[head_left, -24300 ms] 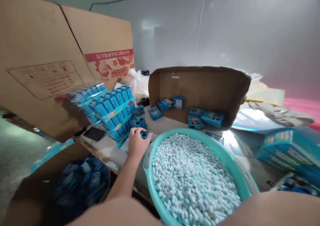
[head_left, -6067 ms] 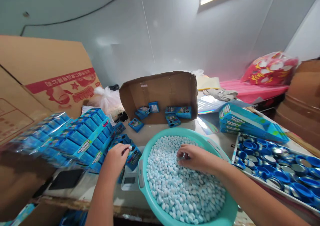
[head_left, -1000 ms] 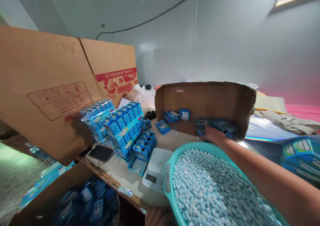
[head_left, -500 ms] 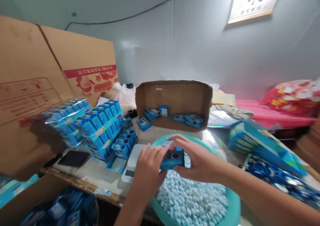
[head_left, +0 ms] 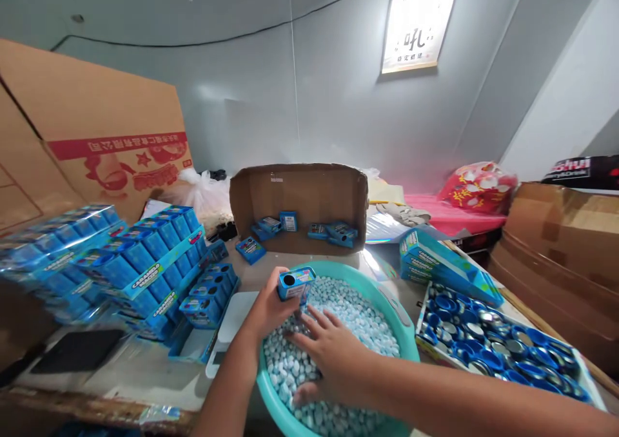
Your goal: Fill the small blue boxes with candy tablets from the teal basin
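Note:
A small blue box (head_left: 297,285) with a dark round hole in its top is held upright in my left hand (head_left: 269,308), above the left part of a teal basin (head_left: 411,340). Pale blue and white pebble-like pieces (head_left: 353,301) fill the basin. My right hand (head_left: 329,353) lies on these pieces with its fingers spread, just below and right of the box. Left of the basin sits a white scale (head_left: 238,318), partly covered by my left forearm. Beside the scale, several blue boxes with round holes (head_left: 206,301) stand in an open blue tray (head_left: 188,345).
Wrapped stacks of blue boxes (head_left: 149,263) and a black flat pad (head_left: 77,351) are at the left. An open cardboard box (head_left: 300,195) with several blue boxes stands behind the basin. At the right are a tray of blue and silver lids (head_left: 493,340) and a blue carton (head_left: 440,263).
My right hand has left the blue box and moved down onto the pieces, fingers spread. My left hand now holds the box alone, more upright. The camera view has turned to the right.

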